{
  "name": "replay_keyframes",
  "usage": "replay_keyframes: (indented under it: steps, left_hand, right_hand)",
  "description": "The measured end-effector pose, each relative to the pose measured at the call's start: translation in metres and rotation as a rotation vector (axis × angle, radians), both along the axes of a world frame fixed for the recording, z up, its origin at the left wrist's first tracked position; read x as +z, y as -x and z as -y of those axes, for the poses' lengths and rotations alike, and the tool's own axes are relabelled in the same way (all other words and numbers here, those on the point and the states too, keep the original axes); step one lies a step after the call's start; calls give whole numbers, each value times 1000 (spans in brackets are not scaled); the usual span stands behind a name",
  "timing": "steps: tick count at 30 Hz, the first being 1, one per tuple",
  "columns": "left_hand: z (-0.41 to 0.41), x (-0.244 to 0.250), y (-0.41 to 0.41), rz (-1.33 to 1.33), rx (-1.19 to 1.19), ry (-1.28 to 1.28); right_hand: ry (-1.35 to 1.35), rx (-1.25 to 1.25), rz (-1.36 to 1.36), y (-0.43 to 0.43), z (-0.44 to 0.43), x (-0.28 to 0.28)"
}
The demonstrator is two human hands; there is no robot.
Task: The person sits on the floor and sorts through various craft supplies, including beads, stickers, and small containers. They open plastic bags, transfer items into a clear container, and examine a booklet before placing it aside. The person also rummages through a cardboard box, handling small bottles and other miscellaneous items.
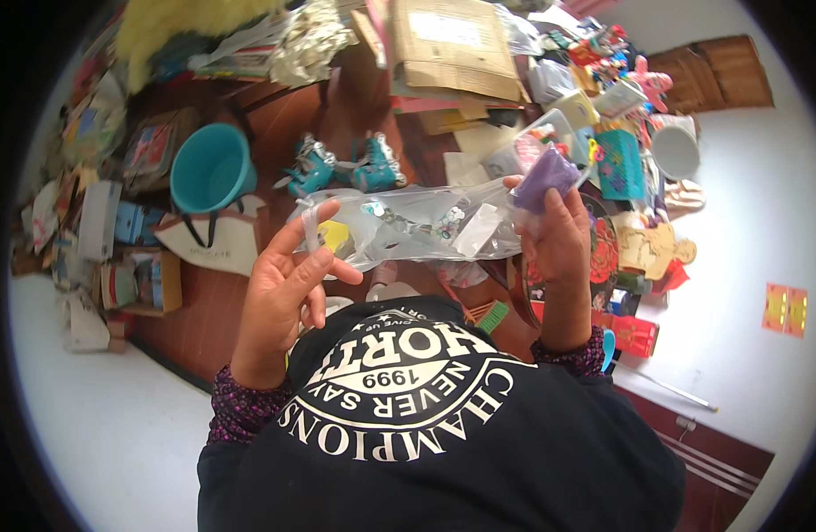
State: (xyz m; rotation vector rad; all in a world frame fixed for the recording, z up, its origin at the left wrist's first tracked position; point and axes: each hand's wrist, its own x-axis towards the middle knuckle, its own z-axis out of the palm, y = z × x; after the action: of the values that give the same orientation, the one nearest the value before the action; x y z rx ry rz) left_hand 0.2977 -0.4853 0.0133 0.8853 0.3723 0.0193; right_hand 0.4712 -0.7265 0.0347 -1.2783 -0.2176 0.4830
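A clear plastic bag (pixel 408 233) is stretched between my two hands in front of my body. My left hand (pixel 288 286) has the bag's end looped at its index finger, with the thumb pinched close to it. Through the film show a yellow piece (pixel 335 236), small shiny beaded items (pixel 448 223) and a white card-like piece (pixel 480 229). My right hand (pixel 561 233) grips a small purple packet (pixel 546 178) between thumb and fingers, at the bag's other end. Whether the packet lies inside the bag I cannot tell.
Beyond the bag stand teal roller skates (pixel 375 163). A teal bucket (pixel 212 169), a canvas tote (pixel 222 243) and a box of books (pixel 172 279) are at left. At right are a bin of small items (pixel 567 136), a teal box (pixel 619 165) and a floral round surface (pixel 604 249). A cardboard box (pixel 454 53) lies ahead.
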Motion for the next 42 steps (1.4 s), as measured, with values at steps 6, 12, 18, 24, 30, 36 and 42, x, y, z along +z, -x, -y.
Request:
replay_keyframes:
  steps: [6, 12, 18, 24, 30, 36, 42]
  left_hand:
    - [26, 8, -66, 69, -179, -102]
    - [51, -9, -116, -1, -302, -271]
    - [65, 0, -130, 147, 177, -1368]
    - [135, -10, -174, 611, -328, -1141]
    - [172, -134, -234, 223, -644, -1511]
    - [174, -159, -237, 207, -717, -1369]
    - [190, -155, -237, 71, -783, -1400]
  right_hand:
    - [109, -289, 184, -6, 51, 15]
    - [-97, -327, -148, -34, 80, -44]
    - [-256, -386, -181, -34, 88, -46]
    - [-305, -344, -193, -34, 81, -43]
    - [-306, -379, -207, -26, 87, -44]
    - [-293, -416, -205, -25, 93, -50]
    - [-307, -444, -198, -28, 94, -55]
